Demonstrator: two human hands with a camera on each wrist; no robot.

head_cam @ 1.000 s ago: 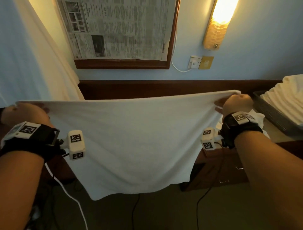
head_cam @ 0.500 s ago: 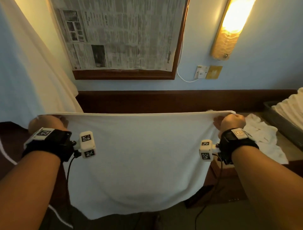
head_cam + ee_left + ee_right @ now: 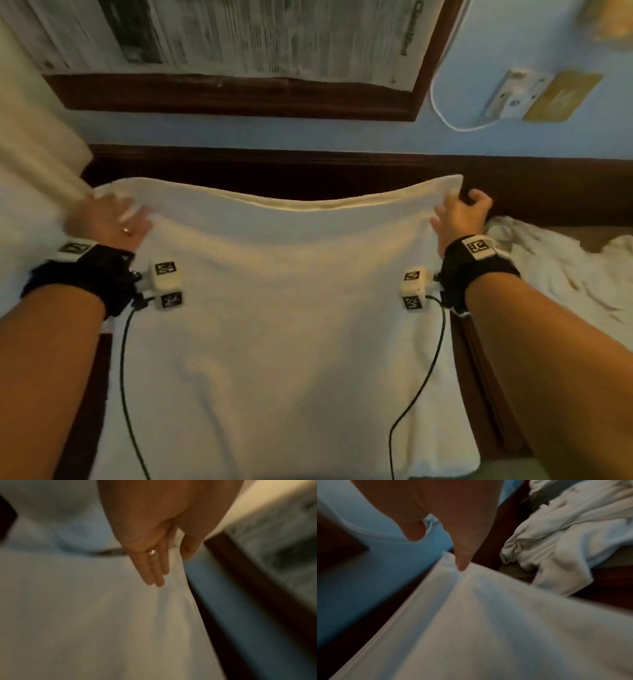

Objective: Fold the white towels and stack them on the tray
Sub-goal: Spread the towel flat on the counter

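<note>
A white towel (image 3: 291, 325) lies spread out in front of me, its far edge sagging between my two hands. My left hand (image 3: 106, 219) holds the far left corner. The left wrist view shows the towel (image 3: 102, 615) running between the thumb and the straight fingers of that hand (image 3: 173, 570). My right hand (image 3: 459, 212) grips the far right corner with curled fingers. In the right wrist view the towel (image 3: 505, 628) fans out from the pinch of that hand (image 3: 438, 553). The tray is out of view.
A crumpled white towel (image 3: 565, 274) lies on the surface to the right, also in the right wrist view (image 3: 556, 540). A dark wooden ledge (image 3: 274, 164) runs along the blue wall behind. A newspaper-covered board (image 3: 239, 34) and a wall socket (image 3: 513, 92) hang above.
The towel hung upright between my raised hands before. Both hands have moved forward and down, and the towel now lies spread out below me. The tray has left the view.
</note>
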